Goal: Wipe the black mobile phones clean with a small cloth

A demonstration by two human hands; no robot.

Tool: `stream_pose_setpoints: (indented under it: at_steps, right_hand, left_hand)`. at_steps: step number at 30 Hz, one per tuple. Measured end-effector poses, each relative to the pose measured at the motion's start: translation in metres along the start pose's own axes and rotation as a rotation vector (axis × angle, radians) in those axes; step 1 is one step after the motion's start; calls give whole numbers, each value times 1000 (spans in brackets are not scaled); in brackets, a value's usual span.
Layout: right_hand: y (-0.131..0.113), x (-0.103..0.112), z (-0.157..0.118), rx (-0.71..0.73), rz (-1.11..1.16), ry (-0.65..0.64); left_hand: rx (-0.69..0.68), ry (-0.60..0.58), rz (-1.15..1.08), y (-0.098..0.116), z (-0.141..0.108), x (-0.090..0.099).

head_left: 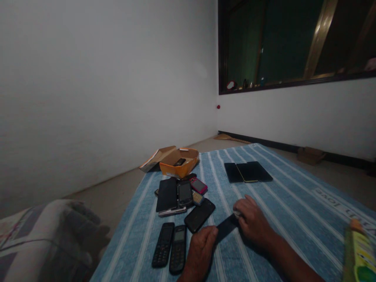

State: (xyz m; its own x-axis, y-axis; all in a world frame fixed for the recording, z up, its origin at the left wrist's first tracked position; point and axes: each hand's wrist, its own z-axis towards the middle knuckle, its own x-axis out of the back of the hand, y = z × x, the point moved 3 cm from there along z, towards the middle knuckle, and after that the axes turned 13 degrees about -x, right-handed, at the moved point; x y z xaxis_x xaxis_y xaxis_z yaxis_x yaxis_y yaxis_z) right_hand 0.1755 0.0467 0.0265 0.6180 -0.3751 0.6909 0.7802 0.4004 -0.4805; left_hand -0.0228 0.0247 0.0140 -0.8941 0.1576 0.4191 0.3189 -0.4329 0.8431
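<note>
Near the front of the blue striped cloth, my left hand (201,250) is closed round the near end of a dark smartphone (226,229). At its far end rests my right hand (249,215), fingers curled, with a small whitish thing (237,213) under them that is too small to name. Left of the hands lie a black smartphone (200,215) and two keypad phones (163,244) side by side. Behind these is a pile with a black tablet-like device (167,194), a grey phone (185,193), a pink phone (199,185) and a blue-edged keypad phone (197,197).
An orange cardboard box (179,170) stands open at the back left, a phone (179,162) inside. Several dark flat devices (249,172) lie together at the back right. A yellow-green package (362,254) is at the right edge. Grey-white fabric (44,243) is at the left.
</note>
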Motion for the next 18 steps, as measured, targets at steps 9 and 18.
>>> stream_pose_setpoints:
  at_steps: [9, 18]
  right_hand:
    - [-48, -24, -15, 132, 5, -38]
    - [-66, -37, -20, 132, 77, -32]
  left_hand:
    - [-38, -8, -48, -2, 0, -3]
    - [-27, -19, -67, -5, -2, -1]
